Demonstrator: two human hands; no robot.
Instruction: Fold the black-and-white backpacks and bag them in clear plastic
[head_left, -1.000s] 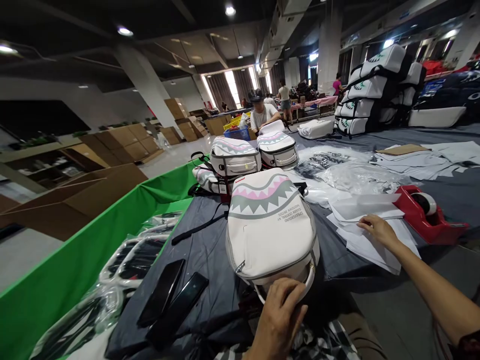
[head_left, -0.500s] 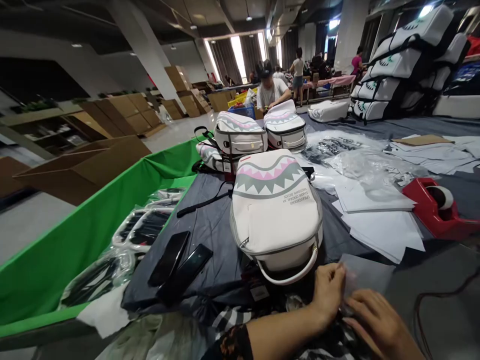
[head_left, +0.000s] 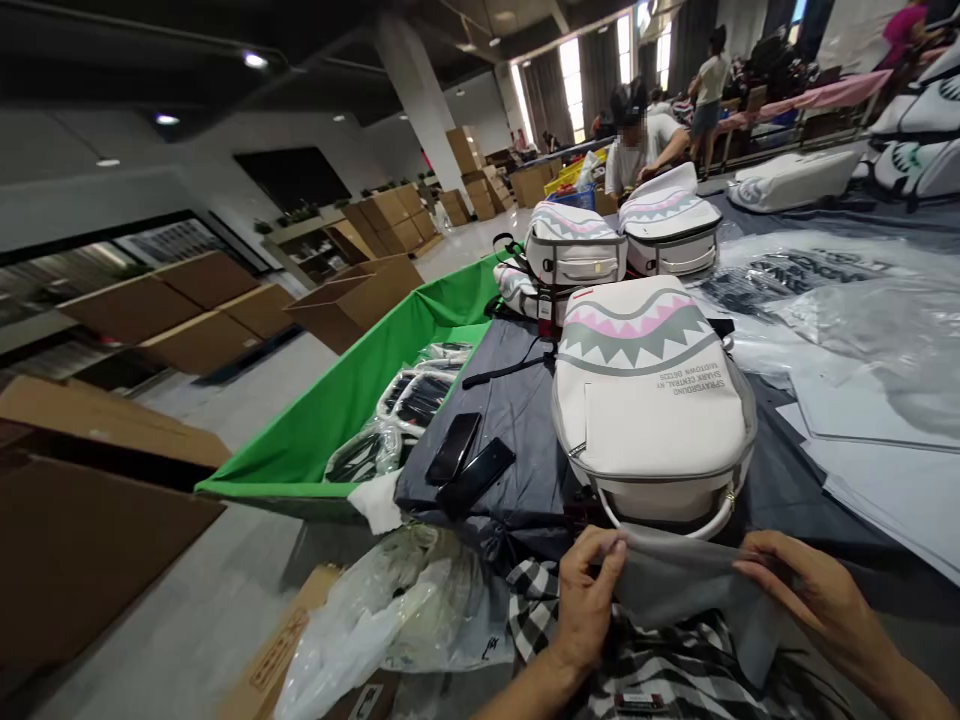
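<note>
A thin translucent grey plastic sheet (head_left: 675, 580) is stretched between my two hands; whether it is a flat bag I cannot tell. My left hand (head_left: 586, 595) pinches its upper left corner between thumb and fingers. On the other side, my right hand (head_left: 814, 585) grips the right edge, where part of the sheet hangs down. Just beyond lies a white backpack (head_left: 652, 420) with a pink and grey shark-teeth print, its handle toward me and partly behind the sheet. Black-and-white checked cloth (head_left: 652, 655) is below my hands.
Two dark phones (head_left: 476, 475) lie left of the backpack. A green-lined bin (head_left: 300, 420) holds plastic-wrapped items. More backpacks (head_left: 576, 240) stand behind, with a person (head_left: 649, 140) working there. White paper sheets (head_left: 885, 480) and clear plastic (head_left: 862, 310) lie on the right.
My hands have moved apart, spreading the sheet in front of the backpack handle; earlier they were close together at its edge. The view has turned left, taking the red tape dispenser out of sight.
</note>
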